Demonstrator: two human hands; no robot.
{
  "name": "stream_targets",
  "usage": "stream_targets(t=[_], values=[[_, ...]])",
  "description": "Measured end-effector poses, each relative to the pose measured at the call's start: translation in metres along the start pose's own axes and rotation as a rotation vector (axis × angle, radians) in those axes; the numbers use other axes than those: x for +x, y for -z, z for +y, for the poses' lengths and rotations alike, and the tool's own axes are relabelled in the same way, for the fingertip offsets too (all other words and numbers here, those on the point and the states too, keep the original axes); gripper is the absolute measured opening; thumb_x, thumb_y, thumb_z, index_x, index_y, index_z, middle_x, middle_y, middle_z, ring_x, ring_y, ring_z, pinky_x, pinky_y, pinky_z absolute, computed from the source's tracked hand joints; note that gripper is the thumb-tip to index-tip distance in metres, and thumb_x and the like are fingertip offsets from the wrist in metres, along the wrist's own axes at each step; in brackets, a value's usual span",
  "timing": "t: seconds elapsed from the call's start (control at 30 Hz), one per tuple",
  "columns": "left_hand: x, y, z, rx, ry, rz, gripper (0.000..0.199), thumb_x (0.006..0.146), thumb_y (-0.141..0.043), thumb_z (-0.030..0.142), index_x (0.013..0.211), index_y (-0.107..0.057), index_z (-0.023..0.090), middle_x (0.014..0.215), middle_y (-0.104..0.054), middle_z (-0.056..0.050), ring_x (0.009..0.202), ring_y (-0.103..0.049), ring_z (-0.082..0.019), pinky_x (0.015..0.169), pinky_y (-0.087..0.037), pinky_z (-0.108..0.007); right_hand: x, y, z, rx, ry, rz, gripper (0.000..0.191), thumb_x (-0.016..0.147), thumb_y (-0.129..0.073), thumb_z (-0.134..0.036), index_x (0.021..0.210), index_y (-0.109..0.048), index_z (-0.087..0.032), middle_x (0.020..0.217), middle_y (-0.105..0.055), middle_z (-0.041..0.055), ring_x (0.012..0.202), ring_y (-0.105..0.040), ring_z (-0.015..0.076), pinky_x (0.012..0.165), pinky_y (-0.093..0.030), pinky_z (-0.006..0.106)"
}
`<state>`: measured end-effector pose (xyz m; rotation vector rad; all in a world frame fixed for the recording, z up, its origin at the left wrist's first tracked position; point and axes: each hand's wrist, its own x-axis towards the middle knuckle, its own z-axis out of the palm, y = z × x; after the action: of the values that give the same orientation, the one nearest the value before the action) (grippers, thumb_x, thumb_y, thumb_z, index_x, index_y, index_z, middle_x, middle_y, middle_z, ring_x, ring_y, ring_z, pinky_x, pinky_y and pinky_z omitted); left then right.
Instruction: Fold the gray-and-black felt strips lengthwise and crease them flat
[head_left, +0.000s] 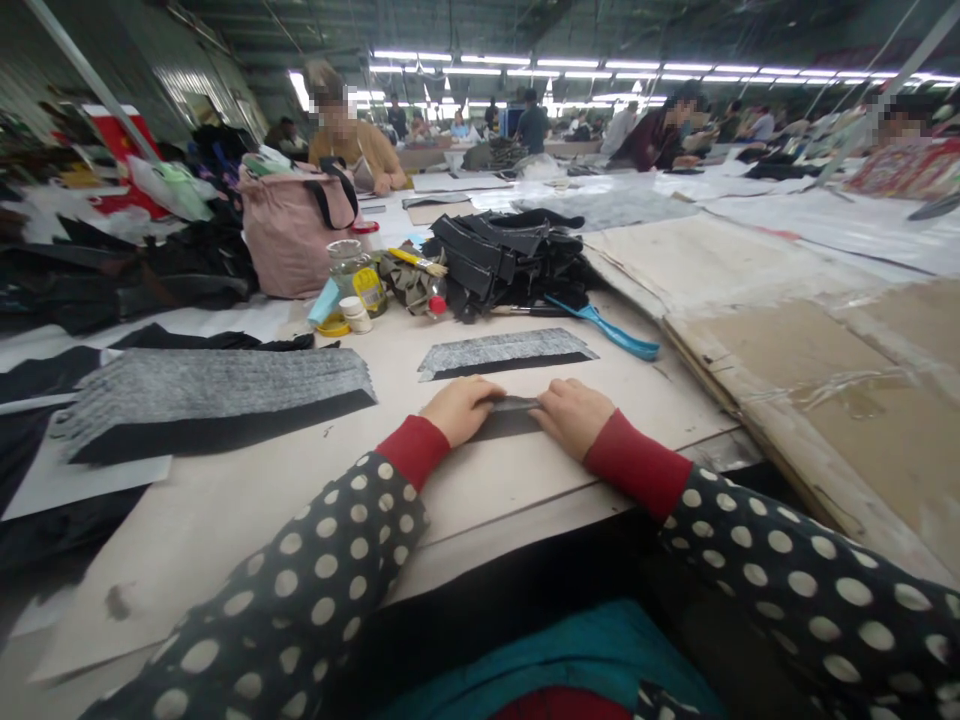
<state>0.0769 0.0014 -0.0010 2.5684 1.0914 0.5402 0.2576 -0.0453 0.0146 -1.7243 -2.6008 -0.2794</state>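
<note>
Between my two hands lies a dark fabric strip [508, 422] on the pale work board [465, 490]. My left hand [461, 408] pinches its left end, and my right hand [576, 415] has its fingers closed on the right end. The strip's upper edge looks folded or raised between the fingertips. Just beyond it rests a short stack of grey-and-black fabric pieces [506, 350]. To the left is a larger fanned stack of grey strips [232, 385] with black lower edges.
Behind are a pile of black cut pieces [510, 255], a blue-handled tool [611, 330], a glass jar [351, 270], a small white pot [356, 314] and a pink bag [289, 230]. Thick cardboard sheets [817, 350] lie at right. A person [352, 140] works across the table.
</note>
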Motion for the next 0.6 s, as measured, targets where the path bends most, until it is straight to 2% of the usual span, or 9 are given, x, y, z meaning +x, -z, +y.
stream_targets(t=[0.07,0.17,0.27,0.33,0.47,0.6], values=[[-0.006,0.002,-0.004,-0.036,0.019,0.038,0.027,0.072,-0.046,0.009,0.094,-0.060,0.017,0.091,-0.060,-0.003,0.088,-0.052,-0.014,0.084,-0.040,-0.028,0.003,-0.003,0.001,0.071,0.005,0.023,0.029,0.083,-0.038,-0.031,0.084,-0.060,-0.011,0.085,-0.055,0.0109,0.083,-0.048,0.0207,0.076,-0.036,0.031],[-0.008,0.000,-0.005,-0.038,0.031,0.075,0.028,0.070,-0.045,0.007,0.088,-0.062,0.018,0.088,-0.060,-0.002,0.087,-0.052,-0.014,0.083,-0.040,-0.029,0.011,-0.008,0.002,0.239,0.063,0.026,0.022,0.079,-0.043,-0.019,0.095,-0.057,-0.011,0.092,-0.054,0.0092,0.087,-0.047,0.0178,0.081,-0.034,0.028],[-0.008,-0.003,-0.005,-0.013,0.036,0.080,0.028,0.069,-0.044,0.007,0.086,-0.062,0.019,0.087,-0.058,-0.002,0.085,-0.051,-0.015,0.083,-0.040,-0.029,0.018,-0.009,-0.002,0.335,0.129,0.014,0.031,0.073,-0.041,-0.005,0.100,-0.055,-0.012,0.094,-0.053,0.0078,0.089,-0.046,0.0153,0.082,-0.034,0.026],[-0.008,-0.004,-0.005,0.011,0.022,0.070,0.027,0.069,-0.044,0.007,0.085,-0.062,0.018,0.087,-0.057,-0.002,0.086,-0.051,-0.015,0.083,-0.040,-0.029,0.020,-0.009,-0.007,0.304,0.153,0.012,0.032,0.071,-0.040,-0.002,0.096,-0.057,-0.012,0.092,-0.053,0.0084,0.088,-0.045,0.0161,0.081,-0.034,0.027],[-0.009,-0.005,-0.003,0.070,-0.016,0.051,0.026,0.071,-0.042,0.007,0.083,-0.062,0.018,0.088,-0.056,-0.003,0.087,-0.050,-0.015,0.083,-0.040,-0.030,0.019,-0.007,-0.020,0.114,0.182,0.013,0.021,0.075,-0.040,-0.009,0.084,-0.059,-0.009,0.085,-0.053,0.0119,0.083,-0.045,0.0212,0.078,-0.034,0.032],[-0.010,0.003,-0.006,0.055,-0.032,-0.007,0.024,0.075,-0.043,0.011,0.088,-0.061,0.017,0.090,-0.056,-0.004,0.088,-0.050,-0.015,0.083,-0.040,-0.030,0.018,-0.005,-0.027,0.058,0.134,0.030,0.025,0.082,-0.038,-0.024,0.082,-0.059,-0.010,0.083,-0.054,0.0125,0.081,-0.046,0.0230,0.075,-0.035,0.033]])
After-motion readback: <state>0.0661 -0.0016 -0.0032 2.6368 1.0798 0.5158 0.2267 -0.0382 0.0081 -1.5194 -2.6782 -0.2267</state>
